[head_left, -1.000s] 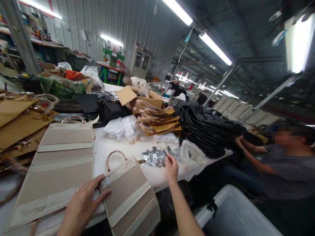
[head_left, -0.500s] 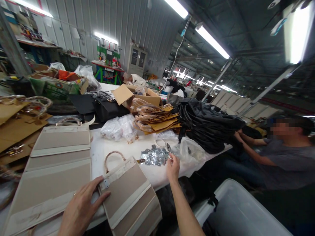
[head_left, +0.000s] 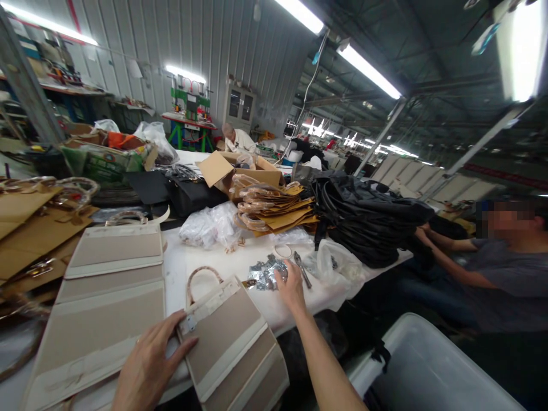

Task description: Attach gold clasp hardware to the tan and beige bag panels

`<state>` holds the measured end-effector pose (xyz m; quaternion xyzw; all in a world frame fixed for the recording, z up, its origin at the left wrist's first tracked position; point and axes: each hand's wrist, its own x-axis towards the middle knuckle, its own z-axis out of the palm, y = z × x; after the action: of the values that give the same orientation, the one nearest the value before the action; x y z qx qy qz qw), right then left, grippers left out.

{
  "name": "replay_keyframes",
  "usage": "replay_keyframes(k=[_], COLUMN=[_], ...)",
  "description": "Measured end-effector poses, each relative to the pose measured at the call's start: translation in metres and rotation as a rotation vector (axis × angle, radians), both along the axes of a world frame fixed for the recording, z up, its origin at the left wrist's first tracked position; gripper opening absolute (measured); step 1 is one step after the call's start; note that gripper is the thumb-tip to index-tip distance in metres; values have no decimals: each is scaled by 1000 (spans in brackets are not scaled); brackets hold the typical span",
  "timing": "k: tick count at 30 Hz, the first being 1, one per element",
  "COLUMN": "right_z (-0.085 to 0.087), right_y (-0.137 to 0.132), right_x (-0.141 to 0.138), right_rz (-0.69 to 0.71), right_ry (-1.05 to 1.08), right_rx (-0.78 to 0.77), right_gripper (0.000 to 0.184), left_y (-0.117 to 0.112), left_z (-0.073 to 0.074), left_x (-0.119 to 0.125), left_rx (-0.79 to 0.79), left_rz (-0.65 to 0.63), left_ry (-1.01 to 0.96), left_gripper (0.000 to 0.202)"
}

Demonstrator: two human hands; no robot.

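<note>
My left hand (head_left: 149, 365) lies flat on the near bag (head_left: 231, 342), fingers spread and thumb by its metal clasp (head_left: 188, 324). It pins the top edge without closing round anything, as it did a second ago. The bag sits at the near edge of the table (head_left: 180, 268), handle pointing far, just right of the stack of flat bags (head_left: 103, 297).

The change is in my right hand (head_left: 291, 285). A second ago it was held up at the far right of the pile of metal pieces (head_left: 262, 273), fingertips pinched near the tool (head_left: 302, 268). Now it has come left and down, so the fingers curl over the pile's right side and touch it. The tool lies bare on the table just right of my hand. The back of the hand hides the fingertips, so I cannot tell whether they have closed on a piece or only rest there. Either way, the work has moved from the tool to the pieces.

Far right, a clear plastic bag (head_left: 338, 262) and a heap of black bags (head_left: 368, 217); a co-worker (head_left: 505, 268) sits beyond them
</note>
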<state>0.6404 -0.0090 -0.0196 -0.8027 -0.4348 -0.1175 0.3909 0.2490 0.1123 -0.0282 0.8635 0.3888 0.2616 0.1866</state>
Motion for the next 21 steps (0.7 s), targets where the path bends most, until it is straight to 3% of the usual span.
replay_keyframes(k=[5,11,17,21], right_z=[7,-1,-21,-25], right_y=[21,22,7,16], right_x=[0,8,1,-12], right_rz=[121,-86,-182,-154], right_ry=[-16,6,29,11], right_rx=[-71,-199,-251,-225], right_gripper=[37,54,63,63], left_y=[-1,-3,-3,-2], left_z=[3,7,6,1], left_x=[0,1,0,0], left_rx=[14,25,-3,-7], left_rz=[13,-4,-5,4], left_ry=[-5,-34,-10,-9], left_gripper=[60,59,58,60])
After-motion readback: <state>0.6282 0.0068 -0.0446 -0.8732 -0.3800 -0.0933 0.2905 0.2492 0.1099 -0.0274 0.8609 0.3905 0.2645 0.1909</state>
